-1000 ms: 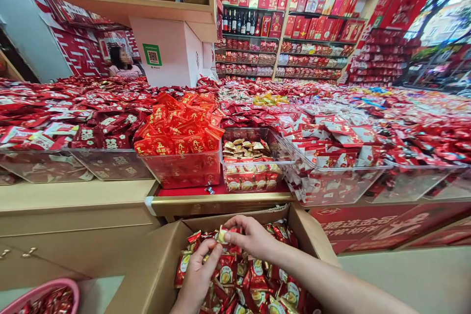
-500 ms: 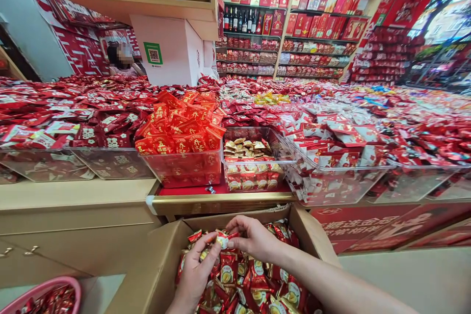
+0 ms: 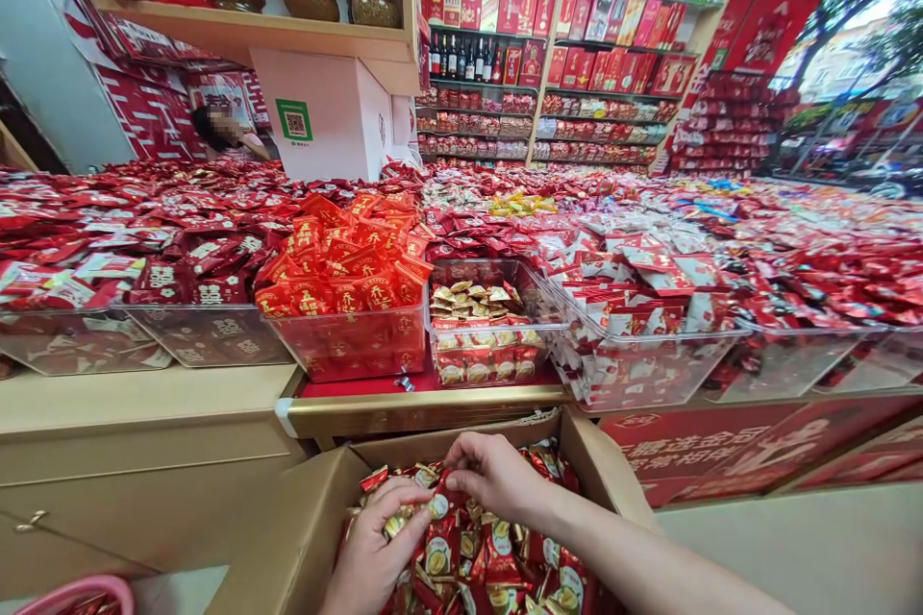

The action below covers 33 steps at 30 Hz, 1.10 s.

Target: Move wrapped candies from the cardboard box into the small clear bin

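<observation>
A small red-and-white wrapped candy [image 3: 438, 504] is pinched between both hands above an open cardboard box [image 3: 288, 519]. My left hand [image 3: 379, 538] has thumb and fingers closed at its left side. My right hand [image 3: 497, 476] reaches in from the right, thumb and fingertips closed on the upper edge of the same candy. Beneath them, the box holds many loose red-and-gold wrapped candies [image 3: 501, 548]. In front of the box, a clear plastic bin [image 3: 497, 360] contains gold-and-red candies, stacked in rows at the front.
A clear bin of bright red packets [image 3: 350, 293] stands to the left of that bin, and a bin of red-and-white packets [image 3: 641, 307] to the right. A pink basin [image 3: 87, 586] is at lower left. Behind the counter, a person [image 3: 223, 135] is partly visible near a white pillar [image 3: 310, 106].
The view has tilted and shifted slightly, so the counter and shelves sit lower and more to the left. Both hands stay over the box, and the candy has turned a little between the fingers.
</observation>
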{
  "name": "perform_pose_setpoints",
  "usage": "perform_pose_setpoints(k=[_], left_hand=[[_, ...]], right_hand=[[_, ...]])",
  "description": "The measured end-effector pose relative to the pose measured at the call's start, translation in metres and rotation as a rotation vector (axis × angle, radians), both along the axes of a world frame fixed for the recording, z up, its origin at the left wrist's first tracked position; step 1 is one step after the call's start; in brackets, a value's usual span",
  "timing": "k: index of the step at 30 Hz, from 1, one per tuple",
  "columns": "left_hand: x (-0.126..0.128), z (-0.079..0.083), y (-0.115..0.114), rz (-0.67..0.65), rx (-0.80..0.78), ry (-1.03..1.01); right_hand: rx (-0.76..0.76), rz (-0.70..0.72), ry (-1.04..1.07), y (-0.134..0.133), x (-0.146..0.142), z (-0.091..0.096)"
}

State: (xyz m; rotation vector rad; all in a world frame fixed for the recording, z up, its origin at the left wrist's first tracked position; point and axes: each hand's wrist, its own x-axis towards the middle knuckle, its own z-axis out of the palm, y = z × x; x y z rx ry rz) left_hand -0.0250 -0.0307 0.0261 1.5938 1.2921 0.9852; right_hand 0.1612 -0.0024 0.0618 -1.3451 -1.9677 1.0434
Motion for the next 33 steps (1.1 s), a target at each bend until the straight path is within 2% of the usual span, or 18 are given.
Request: perform_pose_setpoints(k=[4, 15, 21, 24, 28, 31, 33], left_hand=[[0.002, -0.001, -0.001, -0.039, -0.096, 0.004], [0.001, -0.019, 0.000, -0.013, -0.117, -0.178], [0.009, -0.001, -0.001, 0.069, -0.172, -0.306], [0.015, 0.013, -0.003, 0.162, -0.232, -0.511], [0.018, 0.024, -0.006, 0.188, -0.398, -0.817], [0.017, 0.022, -0.011, 0.159, -0.706, -0.852], [0.017, 0.016, -0.016, 0.066, -0.917, -0.852]], right_hand=[[0.033, 0.060, 0.016, -0.001, 0.001, 0.006], [0.019, 0.087, 0.140, 0.001, 0.003, 0.007], [-0.152, 0.042, 0.362, 0.006, -0.001, -0.003], [-0.236, -0.002, 0.516, 0.007, -0.006, -0.002], [-0.231, 0.008, 0.630, 0.007, -0.009, 0.007], [-0.233, 0.082, 0.675, 0.004, -0.009, 0.013], [-0.257, 0.151, 0.695, 0.001, -0.008, 0.016]])
